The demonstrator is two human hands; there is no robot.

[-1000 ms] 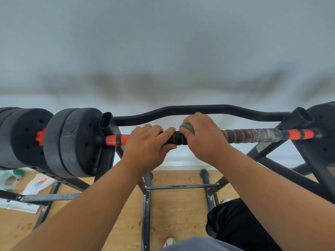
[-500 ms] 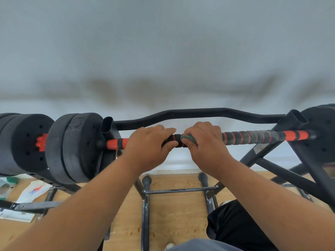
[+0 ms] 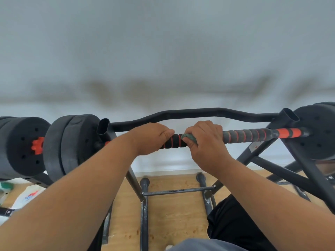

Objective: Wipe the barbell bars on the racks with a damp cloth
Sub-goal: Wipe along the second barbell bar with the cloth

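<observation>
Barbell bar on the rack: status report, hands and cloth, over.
Left hand grips the barbell bar, bare. Right hand holds the green cloth wrapped against the bar's foam grip. Bar seated on the rack. Nothing in the way.

A home exercise corner or small gym, judging by the equipment. A barbell (image 3: 253, 135) with a ribbed black-and-orange grip lies across a black steel rack (image 3: 282, 165), with black weight plates (image 3: 72, 145) on the bar's ends. The floor (image 3: 172, 214) is light wood, meeting a plain pale wall (image 3: 163, 51). Papers or bags (image 3: 27, 196), too blurred to identify, lie on the floor at left.
</observation>
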